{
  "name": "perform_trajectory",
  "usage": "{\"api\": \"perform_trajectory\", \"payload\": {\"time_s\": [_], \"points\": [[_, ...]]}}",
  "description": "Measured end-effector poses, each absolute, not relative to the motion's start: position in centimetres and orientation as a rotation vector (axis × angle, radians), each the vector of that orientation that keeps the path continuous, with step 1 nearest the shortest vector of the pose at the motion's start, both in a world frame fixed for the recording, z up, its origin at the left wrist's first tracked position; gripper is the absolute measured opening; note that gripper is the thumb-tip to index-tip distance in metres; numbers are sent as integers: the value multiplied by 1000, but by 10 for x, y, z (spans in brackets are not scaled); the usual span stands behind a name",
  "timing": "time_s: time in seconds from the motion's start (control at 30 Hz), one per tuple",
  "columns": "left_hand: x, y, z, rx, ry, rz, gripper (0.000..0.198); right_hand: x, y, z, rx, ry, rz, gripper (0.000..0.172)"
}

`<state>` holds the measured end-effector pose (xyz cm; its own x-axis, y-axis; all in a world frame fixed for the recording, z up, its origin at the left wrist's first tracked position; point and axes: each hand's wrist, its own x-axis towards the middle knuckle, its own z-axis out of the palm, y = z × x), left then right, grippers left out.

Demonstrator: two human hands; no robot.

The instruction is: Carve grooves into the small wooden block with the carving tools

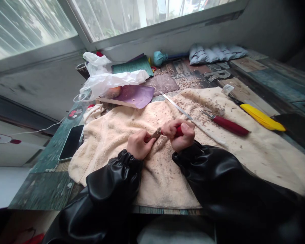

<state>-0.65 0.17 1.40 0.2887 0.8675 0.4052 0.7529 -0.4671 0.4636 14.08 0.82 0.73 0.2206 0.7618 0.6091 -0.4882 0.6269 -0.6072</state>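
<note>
Over a cream towel strewn with shavings, my two hands meet near the middle. My left hand is closed around a small brown piece of wood, whose end sticks out past the thumb. My right hand grips a red-handled carving tool; its working end touches or nearly touches the wood, and its exact shape is too small to make out. To the right lies a knife with a dark red handle. A long thin metal strip rests behind my right hand.
A yellow-handled tool lies at the towel's right. A phone is near the table's left edge. Farther back are a white plastic bag, a purple sheet, a green board and a grey-blue padded bundle below the window.
</note>
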Motion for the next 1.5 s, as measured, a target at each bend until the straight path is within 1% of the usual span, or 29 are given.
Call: {"api": "perform_trajectory", "payload": {"time_s": [0.07, 0.27, 0.5, 0.7, 0.83, 1.13, 1.5], "points": [[-6, 2, 15, 2341, 1537, 940, 22, 138, 5, 1, -315, -1043, 862, 30], [-9, 3, 18, 2299, 1558, 949, 17, 132, -5, -9, -339, -1112, 846, 29], [-8, 1, 14, 2343, 1481, 948, 17, 147, -8, 19, -411, -1133, 915, 36], [-8, -3, 17, 2393, 1418, 986, 17, 158, -11, 43, -394, -1055, 941, 32], [-11, 1, 17, 2402, 1420, 1018, 19, 159, -7, 44, -379, -1027, 967, 32], [-20, 13, 14, 2337, 1447, 999, 17, 147, 8, 34, -426, -1043, 995, 30], [-15, 10, 14, 2337, 1501, 974, 18, 140, 16, 47, -490, -1166, 1030, 27]]}}
